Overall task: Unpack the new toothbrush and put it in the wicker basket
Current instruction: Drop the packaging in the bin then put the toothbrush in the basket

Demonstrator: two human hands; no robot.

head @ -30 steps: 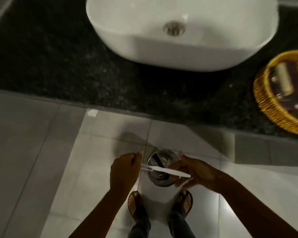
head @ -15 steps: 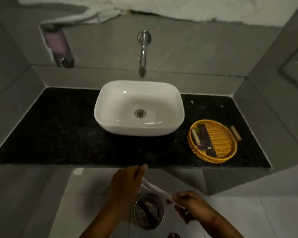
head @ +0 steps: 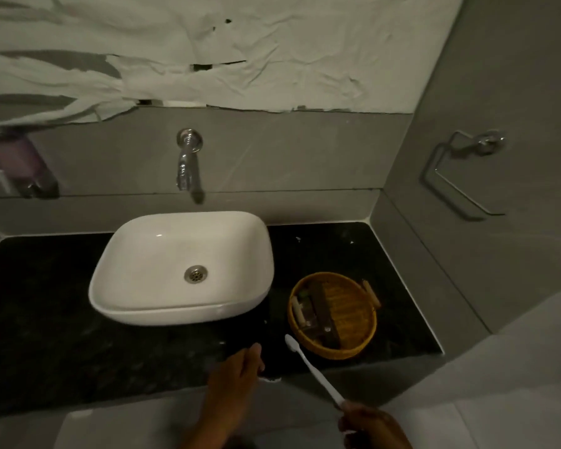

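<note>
My right hand (head: 368,422) is at the bottom right, gripping the handle end of a bare white toothbrush (head: 311,367). The brush slants up and to the left, and its head sits just off the front left rim of the round wicker basket (head: 334,354). The basket stands on the black counter (head: 46,319) to the right of the basin and holds dark packets and a small pale roll. My left hand (head: 237,374) hovers at the counter's front edge, left of the brush, with its fingers curled. Whether it holds any wrapper is unclear.
A white basin (head: 182,267) sits mid-counter under a chrome wall tap (head: 188,170). A small wooden item (head: 371,294) lies against the basket's right side. A soap dispenser (head: 17,163) hangs on the left wall, and a metal holder (head: 460,176) is fixed to the right wall.
The view has lifted from the floor and bin to the counter. The toothbrush has come free of its wrapper, and my right hand has carried it up towards the basket.
</note>
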